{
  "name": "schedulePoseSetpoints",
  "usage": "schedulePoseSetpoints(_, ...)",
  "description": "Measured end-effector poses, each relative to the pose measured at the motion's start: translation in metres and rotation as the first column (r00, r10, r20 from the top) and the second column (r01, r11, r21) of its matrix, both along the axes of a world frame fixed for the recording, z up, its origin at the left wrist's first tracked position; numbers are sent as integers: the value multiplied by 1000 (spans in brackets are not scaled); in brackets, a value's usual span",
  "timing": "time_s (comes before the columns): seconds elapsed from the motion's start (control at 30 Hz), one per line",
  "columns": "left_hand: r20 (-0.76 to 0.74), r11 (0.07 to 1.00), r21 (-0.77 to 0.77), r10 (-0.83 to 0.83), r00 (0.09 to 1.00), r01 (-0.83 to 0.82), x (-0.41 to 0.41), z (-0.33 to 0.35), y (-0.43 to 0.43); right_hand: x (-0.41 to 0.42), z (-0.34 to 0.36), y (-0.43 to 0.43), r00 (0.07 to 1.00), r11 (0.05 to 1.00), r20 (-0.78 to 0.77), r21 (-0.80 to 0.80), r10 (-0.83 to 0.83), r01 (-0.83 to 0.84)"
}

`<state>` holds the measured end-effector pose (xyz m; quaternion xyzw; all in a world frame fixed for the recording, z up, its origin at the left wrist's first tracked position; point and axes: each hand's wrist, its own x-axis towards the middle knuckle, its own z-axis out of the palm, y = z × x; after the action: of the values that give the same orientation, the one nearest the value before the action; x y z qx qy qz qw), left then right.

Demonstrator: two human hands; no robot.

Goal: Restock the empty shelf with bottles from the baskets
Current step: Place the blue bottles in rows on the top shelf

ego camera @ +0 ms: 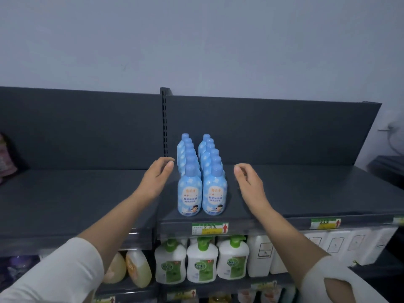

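Two rows of light blue bottles stand on the dark grey top shelf point(295, 193), running from the front edge back toward the rear panel. The front left bottle point(189, 193) and front right bottle point(215, 192) show orange labels. My left hand point(158, 177) hovers just left of the left row, fingers loosely curled, holding nothing. My right hand point(248, 182) hovers just right of the right row, also loosely curled and holding nothing. Neither hand touches a bottle. No basket is in view.
Below the shelf stand white pump bottles with green tops point(202, 261), yellowish jugs point(137, 270) and white jugs point(260, 254). Price tags point(209, 228) hang on the shelf edge. A slotted upright post point(164, 119) divides the back panel. A pink pack point(6, 156) sits far left.
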<state>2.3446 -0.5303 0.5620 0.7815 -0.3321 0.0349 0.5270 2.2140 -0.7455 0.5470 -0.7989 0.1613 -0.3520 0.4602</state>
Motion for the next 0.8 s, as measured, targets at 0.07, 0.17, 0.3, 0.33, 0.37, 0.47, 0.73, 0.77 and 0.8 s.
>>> schedulePoseSetpoints(0.07, 3, 1000, 21, 0, 1000, 0, 11, 9, -5, 8, 10, -4, 1000, 1000, -4, -2, 12, -12)
schedulePoseSetpoints(0.17, -27, 998, 55, -1, 1000, 3, 26, 21, -16, 21, 25, -13, 998, 999, -48, -24, 42, -44)
schedulePoseSetpoints(0.3, -89, 995, 98, 6, 996, 3, 51, 29, -30, 50, 39, -35, 989, 997, -131, -41, 66, -71)
schedulePoseSetpoints(0.33, -115, 994, 105, 5, 993, 7, 58, 30, -33, 59, 40, -42, 984, 996, -167, -39, 67, -74)
schedulePoseSetpoints(0.37, -145, 994, 111, 6, 989, 11, 63, 30, -36, 69, 40, -48, 975, 996, -209, -37, 72, -81)
schedulePoseSetpoints(0.47, -212, 992, 130, 22, 977, 6, 83, 26, -47, 100, 33, -69, 929, 988, -354, -56, 113, -142)
schedulePoseSetpoints(0.73, -383, 996, 90, 11, 924, 26, 133, 2, -85, 163, -3, -90, 884, 940, -343, 241, 317, -244)
schedulePoseSetpoints(0.77, -420, 997, 63, -9, 907, 39, 136, -1, -89, 163, -6, -88, 880, 911, -293, 296, 373, -287)
schedulePoseSetpoints(0.8, -452, 998, 32, -40, 891, 61, 140, -4, -93, 161, -6, -84, 875, 877, -236, 349, 424, -331)
